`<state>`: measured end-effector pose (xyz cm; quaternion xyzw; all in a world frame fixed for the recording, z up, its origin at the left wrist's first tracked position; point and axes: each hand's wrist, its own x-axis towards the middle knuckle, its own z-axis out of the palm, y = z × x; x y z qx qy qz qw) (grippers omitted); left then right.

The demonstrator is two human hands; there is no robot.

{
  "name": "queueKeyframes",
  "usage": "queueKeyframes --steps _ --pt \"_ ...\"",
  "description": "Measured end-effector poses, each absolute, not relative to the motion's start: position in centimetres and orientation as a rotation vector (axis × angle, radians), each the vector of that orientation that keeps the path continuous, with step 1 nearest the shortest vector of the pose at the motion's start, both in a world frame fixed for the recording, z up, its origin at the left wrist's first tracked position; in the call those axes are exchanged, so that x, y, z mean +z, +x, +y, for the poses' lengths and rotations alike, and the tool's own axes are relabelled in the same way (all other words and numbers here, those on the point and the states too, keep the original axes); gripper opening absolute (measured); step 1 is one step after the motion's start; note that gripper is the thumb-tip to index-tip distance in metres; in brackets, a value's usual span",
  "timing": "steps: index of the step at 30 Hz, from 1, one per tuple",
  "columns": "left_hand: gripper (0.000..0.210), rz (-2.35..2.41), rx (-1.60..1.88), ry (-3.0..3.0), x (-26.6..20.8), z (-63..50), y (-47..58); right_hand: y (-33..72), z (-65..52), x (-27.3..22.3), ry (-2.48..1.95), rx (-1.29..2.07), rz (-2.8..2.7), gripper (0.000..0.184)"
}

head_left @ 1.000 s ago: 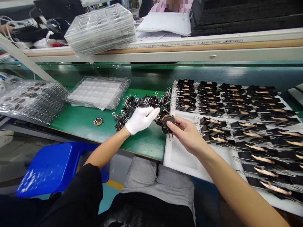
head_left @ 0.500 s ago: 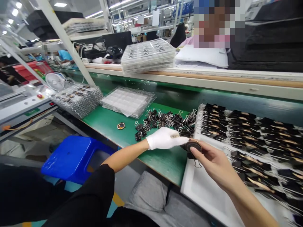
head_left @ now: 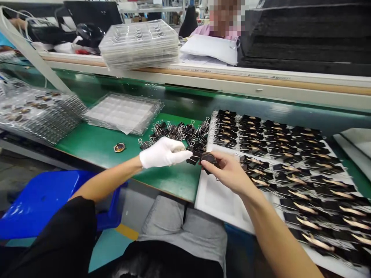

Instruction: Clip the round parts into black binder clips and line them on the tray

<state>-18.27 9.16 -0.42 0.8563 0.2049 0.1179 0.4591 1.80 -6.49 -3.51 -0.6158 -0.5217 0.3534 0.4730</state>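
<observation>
My left hand [head_left: 162,153], in a white glove, is closed in a pinch on a black binder clip [head_left: 192,158] that sticks out past the thumb. Close by on the right, my bare right hand [head_left: 227,170] grips a round black part [head_left: 208,157] between thumb and fingers. Dark clip-like pieces show under that part, partly hidden by the fingers. Behind my hands lies a heap of loose binder clips [head_left: 179,130] with wire handles. A small round gold-and-black part [head_left: 119,147] rests alone on the green tabletop [head_left: 171,181].
At right, a white tray [head_left: 214,193] holds rows of clipped black parts [head_left: 278,135]. Clear plastic trays [head_left: 121,112] lie at the back left, beside a tall tray stack [head_left: 43,112]. A blue stool [head_left: 43,200] stands below. Across the ledge sits a person [head_left: 226,23].
The view has swung right, showing more of the white tray. My left hand has drawn away from the round part and now has a binder clip at its fingertips. My right hand keeps its hold.
</observation>
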Motion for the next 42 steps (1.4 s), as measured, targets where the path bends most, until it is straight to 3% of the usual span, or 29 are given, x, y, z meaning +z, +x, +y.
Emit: queueKeyframes --steps 9,24,28,30,32,34,38,42 --pt "0.045 0.323 0.352 2.515 2.1 9.3 -18.3 2.0 -6.6 -3.4 -1.451 0.967 -1.528 0.022" --pt "0.045 0.296 0.198 2.481 0.7 8.7 -18.3 2.0 -6.7 -3.9 -1.437 0.954 -1.635 0.03" --pt "0.037 0.405 0.102 2.37 0.7 8.6 -18.6 1.6 -7.5 -4.1 -1.537 0.53 -1.816 0.018" --pt "0.043 0.478 0.115 2.225 0.4 8.2 -18.5 1.1 -8.0 -4.2 -1.526 0.049 -1.965 0.013" --pt "0.054 0.522 0.038 2.014 0.0 7.6 -18.2 0.4 -8.7 -4.3 -1.462 -0.465 -2.061 0.019" --pt "0.057 0.481 -0.12 1.833 -0.4 6.8 -17.9 -0.5 -9.8 -4.4 -1.409 -0.772 -2.088 0.023" --pt "0.053 0.385 -0.313 1.671 -0.3 4.4 -17.4 -2.7 -14.1 -4.3 -1.569 -0.855 -1.914 0.027" --pt "0.051 0.399 -0.259 1.748 0.2 3.2 -15.2 -4.3 -19.0 -4.9 -1.871 -0.826 -1.446 0.039"
